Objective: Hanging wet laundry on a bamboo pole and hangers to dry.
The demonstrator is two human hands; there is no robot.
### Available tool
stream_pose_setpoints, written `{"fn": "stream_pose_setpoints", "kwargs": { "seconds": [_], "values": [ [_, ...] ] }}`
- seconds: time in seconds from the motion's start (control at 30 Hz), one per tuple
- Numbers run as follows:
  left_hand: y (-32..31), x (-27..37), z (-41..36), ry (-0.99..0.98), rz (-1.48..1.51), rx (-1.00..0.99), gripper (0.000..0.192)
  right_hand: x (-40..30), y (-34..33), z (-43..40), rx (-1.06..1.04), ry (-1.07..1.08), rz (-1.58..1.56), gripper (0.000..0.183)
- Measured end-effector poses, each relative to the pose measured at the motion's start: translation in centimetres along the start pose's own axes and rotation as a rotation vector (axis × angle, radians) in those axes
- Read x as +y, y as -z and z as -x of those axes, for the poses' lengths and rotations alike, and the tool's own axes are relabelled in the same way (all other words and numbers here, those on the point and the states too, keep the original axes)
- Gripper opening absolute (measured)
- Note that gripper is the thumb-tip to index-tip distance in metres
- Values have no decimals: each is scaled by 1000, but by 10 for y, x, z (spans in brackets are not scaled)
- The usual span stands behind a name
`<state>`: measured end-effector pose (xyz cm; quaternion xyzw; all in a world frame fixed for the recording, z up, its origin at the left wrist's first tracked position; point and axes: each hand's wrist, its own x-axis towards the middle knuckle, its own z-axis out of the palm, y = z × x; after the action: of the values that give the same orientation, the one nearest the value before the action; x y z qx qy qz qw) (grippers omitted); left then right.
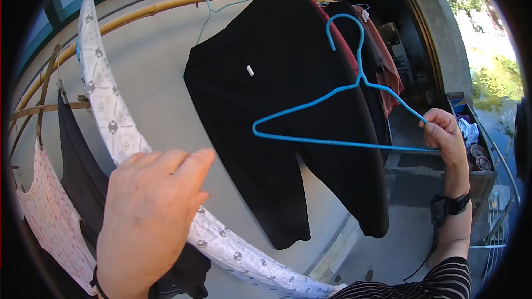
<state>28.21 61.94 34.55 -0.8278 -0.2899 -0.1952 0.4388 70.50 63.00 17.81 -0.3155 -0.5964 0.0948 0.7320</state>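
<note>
My right hand (444, 139) grips the right corner of a blue clothes hanger (307, 104), held up with its hook at the top. Nothing hangs on the hanger. My left hand (151, 216) is closed around a white cloth with a grey print (114, 112), its fingertips hidden behind the hand. From the hand, one part of the cloth rises to the bamboo pole (153, 9); another slants down to the lower right. Behind the blue hanger hang black trousers (266, 104) with a small white tag.
Reddish garments (384, 74) hang farther right along the pole, near a dark doorway (399, 20). At left hang a pink-dotted garment (52, 207) and a dark grey one (81, 145). A bin with crumpled items (469, 133) stands beyond my right hand, beside a metal railing (508, 174).
</note>
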Motion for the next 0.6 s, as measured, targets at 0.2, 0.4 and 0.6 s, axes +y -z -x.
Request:
{"fn": "stream_pose_setpoints", "kwargs": {
  "seconds": [0.2, 0.4, 0.6],
  "values": [
    [16, 28, -79, 442, -127, -226, 42, 23, 51, -54, -227, -34, 96, 10],
    [10, 17, -254, 376, -31, -73, 34, 50, 94, -109, -334, 20, 193, 6],
    [-24, -18, -363, 512, -146, 177, 35, 89, 128, -131, -372, 70, 263, 4]
  ]
}}
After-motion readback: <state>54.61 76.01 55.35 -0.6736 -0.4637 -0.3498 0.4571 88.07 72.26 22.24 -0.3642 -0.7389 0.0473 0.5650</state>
